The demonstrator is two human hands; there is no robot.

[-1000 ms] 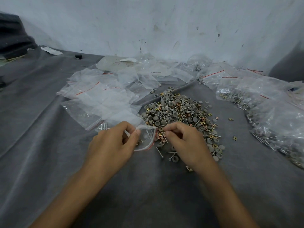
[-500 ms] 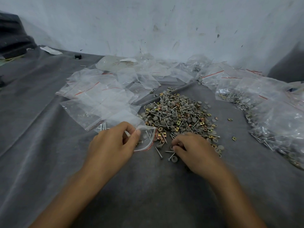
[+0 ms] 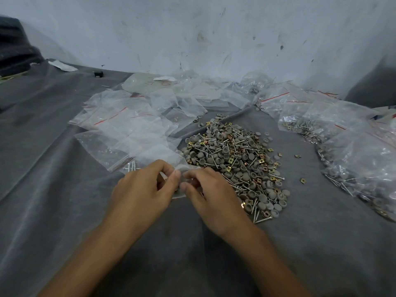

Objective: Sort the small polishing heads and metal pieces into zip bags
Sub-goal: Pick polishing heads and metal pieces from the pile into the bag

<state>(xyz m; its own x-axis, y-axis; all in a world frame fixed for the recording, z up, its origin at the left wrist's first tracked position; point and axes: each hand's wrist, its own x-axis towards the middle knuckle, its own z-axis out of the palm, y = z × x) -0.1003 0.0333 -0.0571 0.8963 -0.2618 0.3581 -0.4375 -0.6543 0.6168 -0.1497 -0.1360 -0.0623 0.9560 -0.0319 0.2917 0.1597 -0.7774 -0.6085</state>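
Left hand (image 3: 143, 189): small zip bag (image 3: 186, 168) pinched between thumb and fingers.
Right hand (image 3: 212, 196): curled onto the same bag's right side, largely hiding it.
Pile (image 3: 233, 159): grey heads, pins and brass squares heaped just right, on grey cloth (image 3: 64, 200).
Around: empty bags (image 3: 128, 127) spread far left; filled bags (image 3: 353, 161) banked right.

I can read no text from here. The zip bags (image 3: 120, 116) spread along the far side of the grey cloth (image 3: 53, 189) show only thin red seal lines (image 3: 110, 117), with no print I can make out. On the pale flat sheet (image 3: 147, 83) at the cloth's far edge, close to the wall (image 3: 192, 28), there are faint reddish strokes. They may be handwriting, but they are too blurred for me to tell a single letter or number.
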